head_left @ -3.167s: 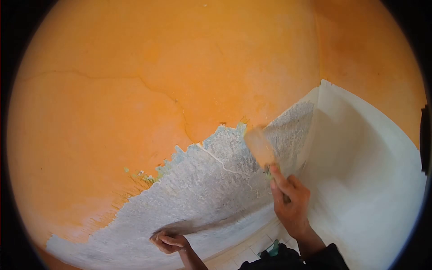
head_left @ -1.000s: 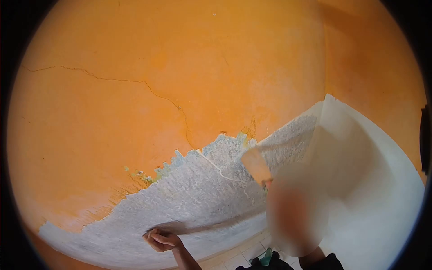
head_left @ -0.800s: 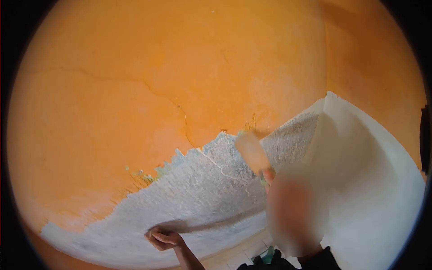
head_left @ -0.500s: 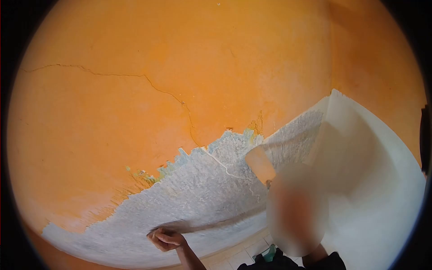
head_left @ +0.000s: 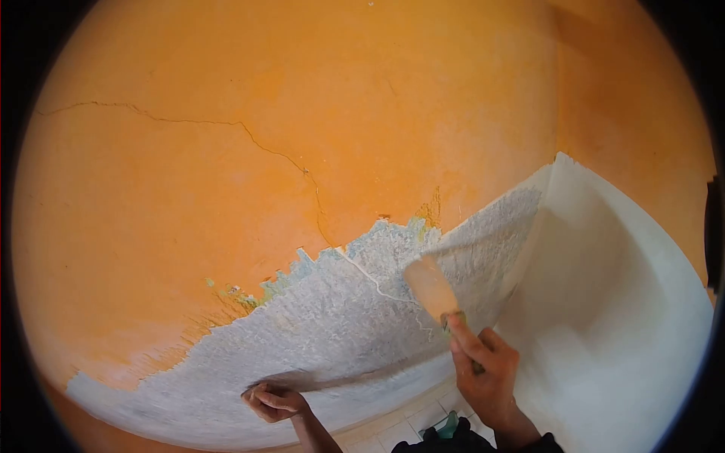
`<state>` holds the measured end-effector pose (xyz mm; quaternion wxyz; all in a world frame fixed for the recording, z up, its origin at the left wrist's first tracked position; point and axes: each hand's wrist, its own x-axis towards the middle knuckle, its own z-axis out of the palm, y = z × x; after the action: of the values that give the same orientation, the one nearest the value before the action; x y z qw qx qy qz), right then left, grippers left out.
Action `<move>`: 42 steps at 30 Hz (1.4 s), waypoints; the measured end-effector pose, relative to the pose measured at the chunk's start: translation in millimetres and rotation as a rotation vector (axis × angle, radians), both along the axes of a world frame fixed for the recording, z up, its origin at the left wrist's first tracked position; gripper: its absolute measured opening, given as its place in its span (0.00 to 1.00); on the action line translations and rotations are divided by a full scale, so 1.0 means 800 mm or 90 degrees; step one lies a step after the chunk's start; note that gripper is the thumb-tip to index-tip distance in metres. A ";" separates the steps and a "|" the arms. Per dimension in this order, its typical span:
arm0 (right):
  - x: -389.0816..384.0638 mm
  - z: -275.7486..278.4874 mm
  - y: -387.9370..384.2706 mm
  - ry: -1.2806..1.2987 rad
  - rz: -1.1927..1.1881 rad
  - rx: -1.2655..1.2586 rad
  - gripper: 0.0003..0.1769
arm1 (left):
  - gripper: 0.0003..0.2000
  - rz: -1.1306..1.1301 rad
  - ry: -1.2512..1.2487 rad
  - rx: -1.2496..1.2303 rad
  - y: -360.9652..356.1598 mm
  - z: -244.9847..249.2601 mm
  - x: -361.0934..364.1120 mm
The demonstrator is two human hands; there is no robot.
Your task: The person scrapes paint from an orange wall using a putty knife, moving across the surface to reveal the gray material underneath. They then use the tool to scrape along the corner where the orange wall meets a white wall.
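Right of centre, before a grey stripped patch (head_left: 325,332) of wall (head_left: 189,196), a scraper (head_left: 434,291) lies in the R hand (head_left: 485,370), which grips its handle, one digit extended toward the blade. Long axis is oblique, lower R to upper L; blade points up & L, toward the ragged paint edge above. Blade–wall contact: cannot tell. L hand (head_left: 273,402), lower L of ctr, is clenched in a loose fist near the same patch; contact unclear. Upper wall is orange w/ a thin dark crack (head_left: 242,123); a pale line (head_left: 370,281) crosses the grey below it. At R, a corner meets the adj. wall (head_left: 619,325), orange above, whitish below. Bottom: tiled floor (head_left: 396,436), partly hidden green obj. (head_left: 451,424), dark sleeve (head_left: 547,444).
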<state>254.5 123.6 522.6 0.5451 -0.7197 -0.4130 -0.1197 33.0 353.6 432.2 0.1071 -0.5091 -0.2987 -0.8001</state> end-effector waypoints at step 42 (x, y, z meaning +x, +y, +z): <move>0.004 0.041 0.002 -0.019 -0.001 0.008 0.24 | 0.14 -0.040 -0.007 0.059 0.003 0.000 0.001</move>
<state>257.8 125.2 555.5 0.5435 -0.7146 -0.4197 -0.1336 33.6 356.2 432.5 0.1038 -0.5086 -0.2459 -0.8186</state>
